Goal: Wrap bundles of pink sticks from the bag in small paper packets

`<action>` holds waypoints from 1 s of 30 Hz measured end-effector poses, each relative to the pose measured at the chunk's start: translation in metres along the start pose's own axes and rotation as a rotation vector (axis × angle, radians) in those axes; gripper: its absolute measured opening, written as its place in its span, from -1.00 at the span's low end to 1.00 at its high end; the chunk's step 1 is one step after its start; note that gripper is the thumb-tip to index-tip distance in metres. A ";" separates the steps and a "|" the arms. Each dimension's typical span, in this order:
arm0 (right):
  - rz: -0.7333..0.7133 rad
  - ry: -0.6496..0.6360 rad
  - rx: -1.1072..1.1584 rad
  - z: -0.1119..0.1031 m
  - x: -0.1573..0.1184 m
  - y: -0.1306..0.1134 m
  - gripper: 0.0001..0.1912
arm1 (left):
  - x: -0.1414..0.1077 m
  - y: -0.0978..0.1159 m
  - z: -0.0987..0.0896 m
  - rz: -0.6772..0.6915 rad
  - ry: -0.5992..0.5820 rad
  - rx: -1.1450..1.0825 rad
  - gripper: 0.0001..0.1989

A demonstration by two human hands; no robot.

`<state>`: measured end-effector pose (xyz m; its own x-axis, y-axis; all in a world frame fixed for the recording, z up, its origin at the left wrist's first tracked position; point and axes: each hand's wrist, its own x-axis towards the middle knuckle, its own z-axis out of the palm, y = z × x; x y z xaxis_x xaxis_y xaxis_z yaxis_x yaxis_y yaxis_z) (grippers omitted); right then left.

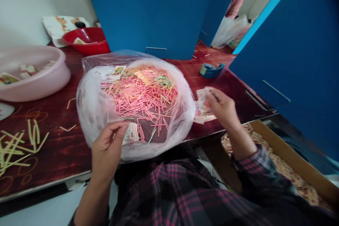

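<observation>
A translucent plastic bag [182,113] lies spread open before me, with a heap of thin pink sticks [137,95] in it and some orange and green ones among them. At the bag's near edge, my left hand [108,144] is closed in a pinch on a small printed packet [131,133]; its lower fingers are curled. To the right of the bag, my right hand [222,107] has its fingers closed on a small printed packet [202,94]. More printed packets [203,117] lie under and beside that hand on the dark red table. Another packet [119,71] rests on the heap's far left.
Left stand a pink basin [50,81] and a red bowl [97,46], both with packets inside. Pale green strips [18,148] lie at the left front. A blue tape dispenser [211,70] sits at right. Blue panels [164,10] rise behind; a cardboard box [280,152] stands lower right.
</observation>
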<state>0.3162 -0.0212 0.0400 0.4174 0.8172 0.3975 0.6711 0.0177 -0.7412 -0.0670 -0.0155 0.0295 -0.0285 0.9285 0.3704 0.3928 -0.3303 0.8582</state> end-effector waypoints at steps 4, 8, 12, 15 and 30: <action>-0.095 -0.030 -0.455 -0.017 0.021 0.047 -0.50 | -0.001 -0.026 -0.024 0.151 -0.059 0.315 -0.78; -0.274 0.136 -0.441 -0.003 0.014 0.044 -0.51 | -0.002 -0.049 -0.024 0.183 -0.217 0.549 -0.79; -0.448 0.024 -0.132 0.025 -0.006 -0.005 -0.67 | 0.001 -0.053 -0.018 0.153 -0.333 0.647 -0.82; -0.436 -0.223 0.104 0.056 -0.024 -0.042 -0.74 | 0.005 -0.049 -0.017 0.112 -0.385 0.681 -0.85; -0.209 -0.837 0.146 0.152 -0.058 -0.119 -0.28 | -0.003 -0.052 -0.013 0.230 -0.039 0.472 -0.81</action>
<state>0.1194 0.0166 0.0230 -0.3313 0.9423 0.0477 0.5744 0.2415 -0.7821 -0.0995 -0.0035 -0.0113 0.1378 0.8493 0.5096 0.7567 -0.4222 0.4991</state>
